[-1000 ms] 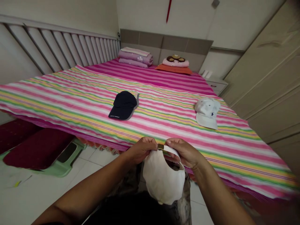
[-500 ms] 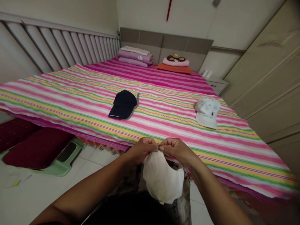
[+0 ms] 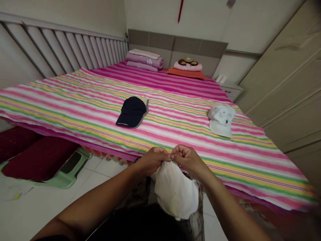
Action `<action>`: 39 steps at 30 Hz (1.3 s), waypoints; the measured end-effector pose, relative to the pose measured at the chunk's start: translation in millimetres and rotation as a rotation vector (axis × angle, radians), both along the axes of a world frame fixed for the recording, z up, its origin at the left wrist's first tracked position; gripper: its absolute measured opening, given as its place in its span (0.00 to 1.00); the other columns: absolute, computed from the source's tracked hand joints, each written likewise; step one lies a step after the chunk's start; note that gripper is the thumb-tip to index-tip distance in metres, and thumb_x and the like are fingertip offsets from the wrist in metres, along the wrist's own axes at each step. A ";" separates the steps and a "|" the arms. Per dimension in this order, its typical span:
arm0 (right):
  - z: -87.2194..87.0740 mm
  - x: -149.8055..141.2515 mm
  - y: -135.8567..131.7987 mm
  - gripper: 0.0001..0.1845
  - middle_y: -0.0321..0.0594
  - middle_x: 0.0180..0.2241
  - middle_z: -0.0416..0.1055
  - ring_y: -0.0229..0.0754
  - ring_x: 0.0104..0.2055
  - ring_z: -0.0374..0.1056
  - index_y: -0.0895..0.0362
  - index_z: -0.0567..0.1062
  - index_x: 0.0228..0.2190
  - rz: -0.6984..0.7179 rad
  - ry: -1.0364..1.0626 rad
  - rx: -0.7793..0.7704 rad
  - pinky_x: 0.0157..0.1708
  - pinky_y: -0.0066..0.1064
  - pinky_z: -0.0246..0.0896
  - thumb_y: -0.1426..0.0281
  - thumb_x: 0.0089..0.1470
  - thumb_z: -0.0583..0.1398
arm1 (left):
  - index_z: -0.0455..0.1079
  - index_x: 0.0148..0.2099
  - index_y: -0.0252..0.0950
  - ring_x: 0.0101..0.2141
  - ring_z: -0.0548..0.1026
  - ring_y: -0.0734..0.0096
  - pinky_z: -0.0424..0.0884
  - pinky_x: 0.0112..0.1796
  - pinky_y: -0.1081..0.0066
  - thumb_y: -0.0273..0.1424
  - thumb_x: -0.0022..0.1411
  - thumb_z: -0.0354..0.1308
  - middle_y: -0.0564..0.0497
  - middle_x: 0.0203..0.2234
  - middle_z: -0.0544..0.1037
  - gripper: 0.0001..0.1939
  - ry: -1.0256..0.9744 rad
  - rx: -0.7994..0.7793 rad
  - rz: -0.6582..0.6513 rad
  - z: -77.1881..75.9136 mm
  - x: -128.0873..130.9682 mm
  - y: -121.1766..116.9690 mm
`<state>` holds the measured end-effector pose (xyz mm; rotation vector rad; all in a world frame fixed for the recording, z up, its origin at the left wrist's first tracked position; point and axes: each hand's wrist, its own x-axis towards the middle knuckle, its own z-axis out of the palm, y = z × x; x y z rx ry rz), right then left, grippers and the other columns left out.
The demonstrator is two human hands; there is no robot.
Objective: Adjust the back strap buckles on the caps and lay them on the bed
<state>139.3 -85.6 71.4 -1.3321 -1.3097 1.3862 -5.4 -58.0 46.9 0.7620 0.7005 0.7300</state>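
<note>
A white cap (image 3: 177,192) hangs from my two hands in front of my body, just short of the bed's near edge. My left hand (image 3: 155,158) pinches its upper edge between thumb and fingers. Right beside it, my right hand (image 3: 186,158) grips the same edge, the fingertips of both hands meeting. What exactly lies between the fingertips is too small to make out. A dark navy cap (image 3: 132,111) lies on the bed to the left, brim toward me. Farther right rests another white cap (image 3: 221,119) with a small dark logo.
The bed's striped cover (image 3: 170,134) spreads before me. Folded purple bedding (image 3: 144,61) and a pink folded item (image 3: 188,66) on orange cloth lie by the headboard (image 3: 160,43). A green stool (image 3: 69,174) with a dark red top stands left; a nightstand (image 3: 230,90) stands right.
The cap in my hands has swung slightly to the right and turned a little. My right hand's fingers have shifted slightly upward; both hands still grip the edge. The caps on the bed stay put.
</note>
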 end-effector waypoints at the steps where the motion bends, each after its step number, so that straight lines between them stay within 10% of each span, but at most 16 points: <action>1: 0.3 -0.5 0.3 0.08 0.25 0.12 0.54 0.27 0.13 0.44 0.57 0.65 0.21 -0.010 0.003 -0.006 0.12 0.21 0.38 0.70 0.38 0.62 | 0.66 0.18 0.30 0.15 0.63 0.80 0.57 0.20 0.77 0.24 0.35 0.62 0.55 0.12 0.67 0.07 -0.003 -0.004 0.007 0.6 0.6 -0.2; 18: 3.6 3.3 3.0 0.14 0.23 0.13 0.52 0.26 0.13 0.42 0.57 0.66 0.27 0.119 0.062 -0.045 0.12 0.21 0.37 0.65 0.38 0.64 | 0.66 0.19 0.30 0.17 0.62 0.81 0.57 0.22 0.77 0.28 0.39 0.63 0.55 0.13 0.66 0.08 -0.101 -0.012 -0.036 -1.0 -1.6 0.8; 29: 18.1 5.2 -7.4 0.08 0.31 0.18 0.61 0.32 0.19 0.54 0.57 0.72 0.23 0.164 -0.428 0.132 0.17 0.24 0.48 0.64 0.42 0.60 | 0.63 0.18 0.32 0.14 0.60 0.83 0.53 0.18 0.78 0.28 0.39 0.61 0.57 0.11 0.64 0.09 -0.015 0.019 -0.073 -1.3 -3.0 -2.9; 39: 19.4 9.4 -10.0 0.04 0.31 0.19 0.60 0.32 0.19 0.52 0.57 0.68 0.23 0.214 -0.437 0.060 0.17 0.24 0.46 0.69 0.42 0.60 | 0.62 0.17 0.32 0.13 0.58 0.84 0.51 0.17 0.79 0.26 0.39 0.58 0.58 0.10 0.63 0.07 0.007 0.046 -0.095 -1.3 -0.4 -5.8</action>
